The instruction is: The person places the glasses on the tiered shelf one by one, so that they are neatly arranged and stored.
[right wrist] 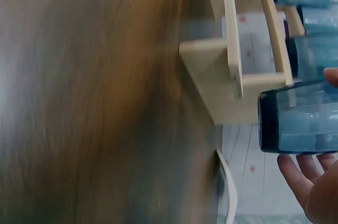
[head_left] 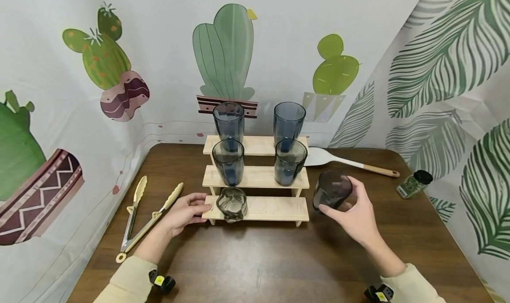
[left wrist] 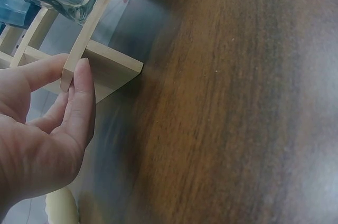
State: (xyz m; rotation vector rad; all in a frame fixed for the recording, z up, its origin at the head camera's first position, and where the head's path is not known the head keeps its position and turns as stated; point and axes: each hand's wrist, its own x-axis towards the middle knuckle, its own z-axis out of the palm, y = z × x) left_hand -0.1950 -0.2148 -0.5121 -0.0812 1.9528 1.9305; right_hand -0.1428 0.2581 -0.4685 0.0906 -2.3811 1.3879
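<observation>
My right hand (head_left: 358,216) grips a dark tinted drinking glass (head_left: 332,189) off the right side of a three-tier wooden rack (head_left: 275,209). In the right wrist view that glass (right wrist: 303,121) looks blue and is held above the table. My left hand (head_left: 185,215) pinches the left end of the lowest tier, thumb and fingers on either side of the board (left wrist: 79,55). A short wavy glass (head_left: 232,205) stands on the left of this tier. Two tall tinted glasses stand on the middle tier, left (head_left: 228,163) and right (head_left: 290,163), and two blue ones (head_left: 229,121) on the top tier.
Gold-tipped tongs (head_left: 147,225) lie spread at the left. A white spatula (head_left: 338,159) with a wooden handle lies behind the right hand. Near the right edge of the brown table (head_left: 255,267) lies a spice jar (head_left: 414,184). A cactus-print cloth (head_left: 167,64) hangs behind.
</observation>
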